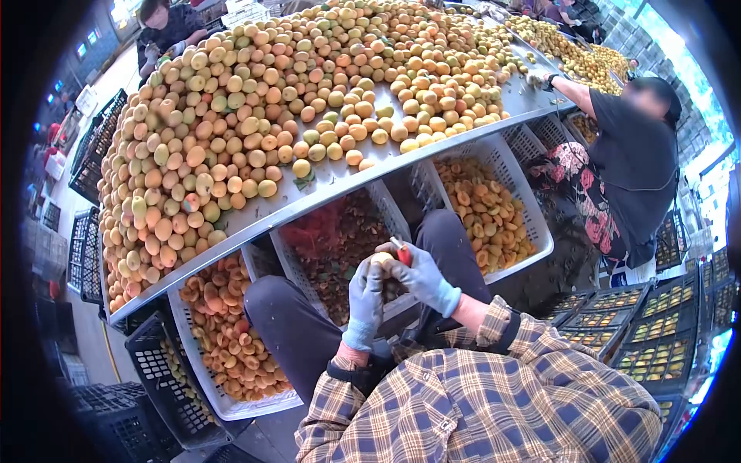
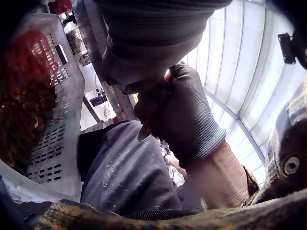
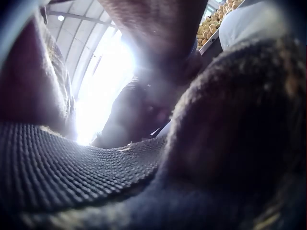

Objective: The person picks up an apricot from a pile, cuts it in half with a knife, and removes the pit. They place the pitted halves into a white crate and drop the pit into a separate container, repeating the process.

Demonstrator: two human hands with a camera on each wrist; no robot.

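Both gloved hands meet above the lap in the head view. My left hand (image 1: 365,301) holds an apricot (image 1: 381,258) in its fingertips, partly covered by the gloves. My right hand (image 1: 426,281) grips a small red-handled knife (image 1: 400,249) against the fruit. In the left wrist view a pointed blade (image 2: 144,132) shows below the right hand (image 2: 184,115). Under the hands stands a white crate (image 1: 293,255) of dark pits and scraps with a red net bag (image 1: 312,231). The right wrist view is mostly dark glove and sleeve.
A metal table (image 1: 309,199) heaped with whole apricots (image 1: 231,116) lies ahead. White crates of apricot halves stand left (image 1: 231,339) and right (image 1: 486,216) of the knees. One person (image 1: 633,170) sits at the right, another (image 1: 166,35) far left. Black crates (image 1: 656,339) are stacked right.
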